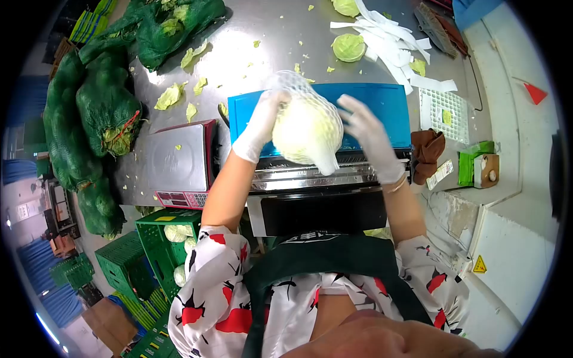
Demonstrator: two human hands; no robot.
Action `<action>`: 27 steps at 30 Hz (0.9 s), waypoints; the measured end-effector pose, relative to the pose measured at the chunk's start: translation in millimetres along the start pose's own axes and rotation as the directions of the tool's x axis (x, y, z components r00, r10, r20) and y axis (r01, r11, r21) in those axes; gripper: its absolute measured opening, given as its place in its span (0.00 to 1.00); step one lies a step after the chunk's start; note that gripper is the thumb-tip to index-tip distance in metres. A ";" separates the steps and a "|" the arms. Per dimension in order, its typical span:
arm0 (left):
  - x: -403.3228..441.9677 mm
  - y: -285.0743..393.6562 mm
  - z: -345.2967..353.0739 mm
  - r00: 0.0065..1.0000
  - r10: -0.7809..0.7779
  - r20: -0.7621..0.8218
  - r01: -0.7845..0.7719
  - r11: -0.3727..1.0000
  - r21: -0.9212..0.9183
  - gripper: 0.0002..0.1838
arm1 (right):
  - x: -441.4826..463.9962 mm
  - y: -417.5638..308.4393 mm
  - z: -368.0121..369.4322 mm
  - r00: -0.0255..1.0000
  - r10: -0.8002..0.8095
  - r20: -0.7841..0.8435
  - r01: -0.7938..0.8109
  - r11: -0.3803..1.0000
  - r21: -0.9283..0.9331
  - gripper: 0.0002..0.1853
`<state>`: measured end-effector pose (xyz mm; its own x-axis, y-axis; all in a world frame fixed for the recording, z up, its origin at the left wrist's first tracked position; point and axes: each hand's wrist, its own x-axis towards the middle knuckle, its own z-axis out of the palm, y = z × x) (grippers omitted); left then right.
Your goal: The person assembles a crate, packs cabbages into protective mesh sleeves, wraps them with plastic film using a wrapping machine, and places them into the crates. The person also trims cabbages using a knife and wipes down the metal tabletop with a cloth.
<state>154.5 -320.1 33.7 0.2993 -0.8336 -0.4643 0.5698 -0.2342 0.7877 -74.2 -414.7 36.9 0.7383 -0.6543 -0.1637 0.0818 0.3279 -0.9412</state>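
Note:
A pale green cabbage (296, 130) in a white foam net sleeve (296, 84) hangs above the blue lid of a wrapping machine (382, 98). My left hand (268, 119), in a whitish glove, grips the cabbage from its left side. On the other side, my gloved right hand (369, 132) is raised with its fingers apart, slightly blurred. A narrow gap seems to lie between it and the netted cabbage. One end of the net bunches at the cabbage's lower right.
Left of the machine stands a weighing scale (177, 158). Green mesh sacks (107, 98) of cabbages lie farther left. White foam strips (391, 42) and a loose cabbage (348, 47) are at the back right. A green crate (149, 230) with cabbages stands below the scale.

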 end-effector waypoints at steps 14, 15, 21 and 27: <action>-90.4 -67.3 -71.8 0.619 0.781 -0.082 -0.217 0.271 0.938 0.26 | -43.7 48.8 15.9 0.958 -0.194 -0.212 0.068 0.870 -0.489 0.46; -111.6 -70.1 -71.0 0.603 0.798 -0.015 -0.103 0.096 0.990 0.28 | -45.7 50.3 15.0 0.948 -0.208 -0.240 0.073 0.878 -0.473 0.46; -165.4 -113.2 -74.9 0.691 0.723 -0.004 0.181 -0.168 0.969 0.41 | -85.2 52.8 -22.4 0.718 -0.577 -0.389 -0.080 0.487 -0.870 0.29; -167.6 -114.7 -69.3 0.683 0.709 -0.176 0.227 0.023 0.974 0.44 | -133.9 80.5 -24.2 0.780 -0.521 -0.346 -0.447 -0.078 -0.891 0.32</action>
<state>92.1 -118.8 -6.9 0.7432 -0.6472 0.1697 -0.6639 -0.6818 0.3072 -182.7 -317.2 -24.2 0.3019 -0.9171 0.2602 -0.9331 -0.3402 -0.1163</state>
